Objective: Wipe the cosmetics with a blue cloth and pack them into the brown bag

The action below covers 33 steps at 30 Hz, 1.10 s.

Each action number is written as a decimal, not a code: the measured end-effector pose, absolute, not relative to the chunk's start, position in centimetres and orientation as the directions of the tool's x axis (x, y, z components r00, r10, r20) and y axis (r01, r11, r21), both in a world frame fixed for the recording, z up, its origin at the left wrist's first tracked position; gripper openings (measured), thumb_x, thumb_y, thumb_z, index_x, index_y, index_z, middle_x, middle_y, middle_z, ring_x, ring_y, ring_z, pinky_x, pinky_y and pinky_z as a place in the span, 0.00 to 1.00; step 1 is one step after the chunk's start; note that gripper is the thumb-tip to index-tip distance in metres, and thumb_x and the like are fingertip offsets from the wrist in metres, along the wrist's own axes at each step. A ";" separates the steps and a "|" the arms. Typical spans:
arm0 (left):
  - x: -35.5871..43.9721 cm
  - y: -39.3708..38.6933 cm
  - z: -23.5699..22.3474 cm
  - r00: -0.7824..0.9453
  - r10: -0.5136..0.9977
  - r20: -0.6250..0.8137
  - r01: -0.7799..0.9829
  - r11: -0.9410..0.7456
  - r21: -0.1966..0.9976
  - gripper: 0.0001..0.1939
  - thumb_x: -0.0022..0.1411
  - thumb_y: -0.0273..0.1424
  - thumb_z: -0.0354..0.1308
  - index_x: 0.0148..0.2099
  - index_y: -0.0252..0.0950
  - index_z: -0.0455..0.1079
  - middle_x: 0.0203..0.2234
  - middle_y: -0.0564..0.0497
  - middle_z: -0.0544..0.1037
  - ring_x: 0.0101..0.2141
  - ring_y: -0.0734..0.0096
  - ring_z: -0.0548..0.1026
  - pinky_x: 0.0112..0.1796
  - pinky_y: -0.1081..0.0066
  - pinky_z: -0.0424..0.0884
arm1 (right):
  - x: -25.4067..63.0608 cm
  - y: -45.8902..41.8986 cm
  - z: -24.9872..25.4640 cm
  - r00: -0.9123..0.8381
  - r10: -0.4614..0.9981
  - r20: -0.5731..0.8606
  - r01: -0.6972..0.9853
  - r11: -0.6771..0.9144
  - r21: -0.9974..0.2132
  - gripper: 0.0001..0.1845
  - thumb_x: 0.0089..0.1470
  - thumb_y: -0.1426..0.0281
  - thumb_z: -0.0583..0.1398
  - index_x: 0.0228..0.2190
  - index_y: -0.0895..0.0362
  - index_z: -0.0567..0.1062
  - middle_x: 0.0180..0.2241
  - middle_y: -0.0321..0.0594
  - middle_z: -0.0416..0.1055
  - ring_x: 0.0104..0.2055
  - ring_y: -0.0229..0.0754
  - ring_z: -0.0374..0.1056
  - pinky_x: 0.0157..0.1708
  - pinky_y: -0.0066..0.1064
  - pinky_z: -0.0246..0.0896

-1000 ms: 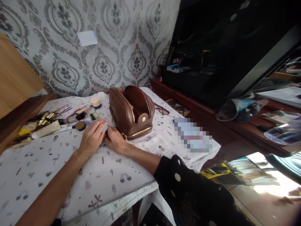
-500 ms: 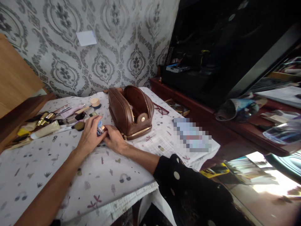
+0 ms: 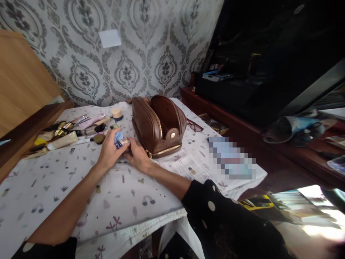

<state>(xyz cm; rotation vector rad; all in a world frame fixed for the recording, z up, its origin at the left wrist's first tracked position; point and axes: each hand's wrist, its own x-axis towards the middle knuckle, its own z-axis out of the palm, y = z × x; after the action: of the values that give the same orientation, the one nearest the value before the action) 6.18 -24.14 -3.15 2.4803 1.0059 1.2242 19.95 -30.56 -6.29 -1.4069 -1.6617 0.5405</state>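
Observation:
My left hand (image 3: pixel 109 149) is closed around a small light-blue item (image 3: pixel 118 136); its kind is hard to tell. From that grip a small shiny cosmetic piece (image 3: pixel 123 142), pinkish and clear, points towards my right hand (image 3: pixel 138 156). The fingertips of my right hand pinch at its end, partly hidden. Just behind my right hand stands a brown leather cosmetic bag (image 3: pixel 159 129), its zipped top gaping open. To the left of my hands lie a round brush (image 3: pixel 99 139), a cream tube (image 3: pixel 63 141) and a heap of other makeup.
A jar with a beige lid (image 3: pixel 116 114) stands behind my hands. Red-framed glasses (image 3: pixel 195 125) and a blurred-out flat object (image 3: pixel 231 158) lie right of the bag on the patterned cloth (image 3: pixel 113 194). A large black screen (image 3: pixel 258 54) rises at the right, a wooden panel (image 3: pixel 24 68) at the left.
The view has swung slightly left, shifting everything rightward. The shiny piece between my hands shows more clearly now; both hands stay together over the cloth.

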 end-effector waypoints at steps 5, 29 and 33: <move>6.2 -24.2 -3.1 0.413 0.658 0.629 0.482 -0.744 0.463 0.23 0.61 0.39 0.61 0.56 0.37 0.65 0.48 0.45 0.74 0.50 0.57 0.73 0.52 0.59 0.70 | 20.0 -30.7 -6.3 0.006 0.948 0.319 0.565 0.260 -0.783 0.31 0.54 0.75 0.60 0.58 0.60 0.59 0.50 0.52 0.70 0.53 0.51 0.66 0.53 0.45 0.63; 5.8 -24.6 -2.7 0.554 0.512 0.657 0.430 -0.851 0.301 0.18 0.73 0.37 0.47 0.59 0.36 0.66 0.56 0.41 0.69 0.57 0.58 0.69 0.61 0.55 0.65 | 20.0 -30.8 -5.9 0.018 0.896 0.444 0.552 0.361 -0.752 0.11 0.60 0.69 0.55 0.45 0.59 0.67 0.39 0.46 0.71 0.42 0.45 0.66 0.47 0.39 0.63; 5.8 -24.1 -3.0 0.509 0.579 0.636 0.472 -0.807 0.356 0.20 0.74 0.36 0.42 0.58 0.36 0.69 0.55 0.41 0.69 0.57 0.59 0.69 0.61 0.55 0.64 | 20.0 -30.7 -6.0 -0.006 0.909 0.418 0.562 0.348 -0.750 0.18 0.56 0.71 0.60 0.48 0.59 0.68 0.43 0.46 0.71 0.46 0.46 0.66 0.50 0.40 0.62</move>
<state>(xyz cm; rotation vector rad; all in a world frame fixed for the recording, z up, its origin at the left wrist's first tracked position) 5.84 -24.09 -3.00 2.6079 0.9134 1.1789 19.99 -30.66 -5.98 -1.3275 -1.6849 0.4689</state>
